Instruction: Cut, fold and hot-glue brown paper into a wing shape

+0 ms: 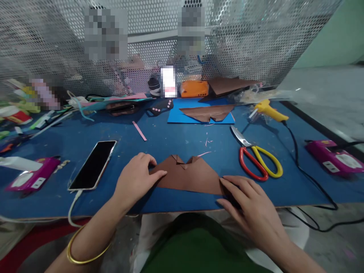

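A folded brown paper piece (pixel 189 176) lies flat on the blue table (pixel 176 140) near the front edge, with two small flaps folded at its top. My left hand (pixel 136 180) rests on its left corner, fingers pressing down on the paper. My right hand (pixel 250 203) touches its right corner with the fingertips, lying flat at the table's edge. Neither hand grips anything.
A phone (pixel 93 165) on a cable lies left. Red-and-yellow scissors (pixel 257 159) lie right, a yellow glue gun (pixel 269 110) behind them, its black cable trailing off. Another brown folded piece (pixel 209 112) sits on a blue sheet (pixel 173 115). Pink devices (pixel 334 157) (pixel 32 176) flank the table. Perforated screen (pixel 250 38) behind.
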Motion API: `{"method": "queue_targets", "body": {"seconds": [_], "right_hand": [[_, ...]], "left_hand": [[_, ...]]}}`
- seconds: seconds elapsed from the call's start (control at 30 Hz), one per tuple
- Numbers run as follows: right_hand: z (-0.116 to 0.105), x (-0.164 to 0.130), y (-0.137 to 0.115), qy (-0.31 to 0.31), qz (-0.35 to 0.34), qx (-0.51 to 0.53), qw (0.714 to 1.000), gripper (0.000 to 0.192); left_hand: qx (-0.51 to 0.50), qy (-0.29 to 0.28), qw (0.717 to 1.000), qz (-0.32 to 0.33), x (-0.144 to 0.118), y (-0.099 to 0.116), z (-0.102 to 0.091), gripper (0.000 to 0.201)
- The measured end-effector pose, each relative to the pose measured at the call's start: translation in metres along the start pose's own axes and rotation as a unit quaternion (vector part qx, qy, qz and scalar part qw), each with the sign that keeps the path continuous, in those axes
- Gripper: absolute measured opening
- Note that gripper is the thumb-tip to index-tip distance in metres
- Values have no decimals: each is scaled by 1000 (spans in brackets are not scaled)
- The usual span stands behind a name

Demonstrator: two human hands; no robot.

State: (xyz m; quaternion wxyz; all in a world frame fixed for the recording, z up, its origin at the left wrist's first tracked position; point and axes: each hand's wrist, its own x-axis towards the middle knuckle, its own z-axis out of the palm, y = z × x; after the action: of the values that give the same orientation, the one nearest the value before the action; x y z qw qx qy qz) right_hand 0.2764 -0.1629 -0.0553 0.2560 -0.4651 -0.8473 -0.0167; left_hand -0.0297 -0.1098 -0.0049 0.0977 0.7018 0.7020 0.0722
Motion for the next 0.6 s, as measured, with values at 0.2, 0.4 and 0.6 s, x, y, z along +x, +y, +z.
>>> {"method": "queue_targets", "body": {"seconds": [0.2,0.4,0.6], "right_hand": [[4,-1,-3,8,-6,28,1000,30],[8,-1,-5,25,9,45,999,32],[14,-4,-8,57,79,53,994,39]], "left_hand": [[-147,-102,984,-19,12,0,-6,27],[-82,-84,993,9,39,12,-12,31],[-97,-105,988,53,52,30,-6,18]]}}
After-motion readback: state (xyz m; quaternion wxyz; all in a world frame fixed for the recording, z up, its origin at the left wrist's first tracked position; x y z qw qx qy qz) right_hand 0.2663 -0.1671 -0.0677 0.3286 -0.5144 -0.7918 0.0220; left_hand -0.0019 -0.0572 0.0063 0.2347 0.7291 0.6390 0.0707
